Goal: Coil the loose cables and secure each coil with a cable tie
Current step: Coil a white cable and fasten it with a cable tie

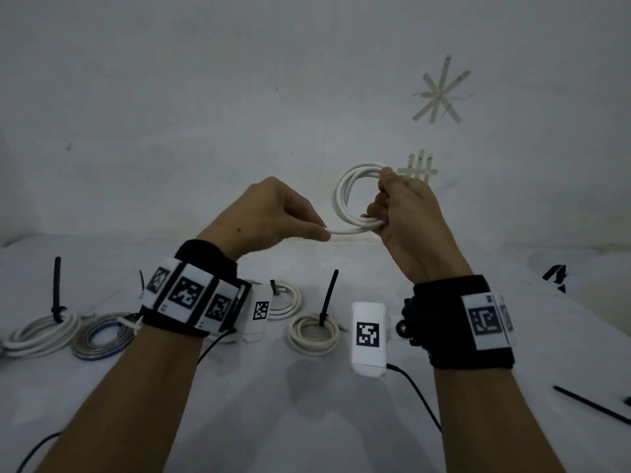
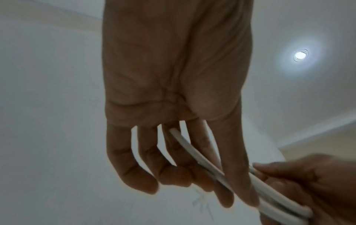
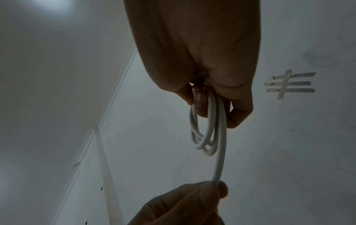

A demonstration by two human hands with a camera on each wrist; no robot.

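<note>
The cable (image 1: 355,199), smooth, round and white, hangs as a small coil at centre right of the head view, where the right hand (image 1: 406,213) clenches its loops so they cannot spring apart while the left hand (image 1: 273,213) pinches the free tail, likely to lay the last turn. In the left wrist view that tail runs stiffly between thumb and fingers (image 2: 198,141) toward lower right. In the right wrist view the fingers (image 3: 240,112) curl round the upper centre loops.

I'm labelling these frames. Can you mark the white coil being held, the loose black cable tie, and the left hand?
white coil (image 1: 341,196), head view, left arc.
loose black cable tie (image 1: 590,404), head view, mid-strap.
left hand (image 1: 273,213), head view, back of hand.
</note>
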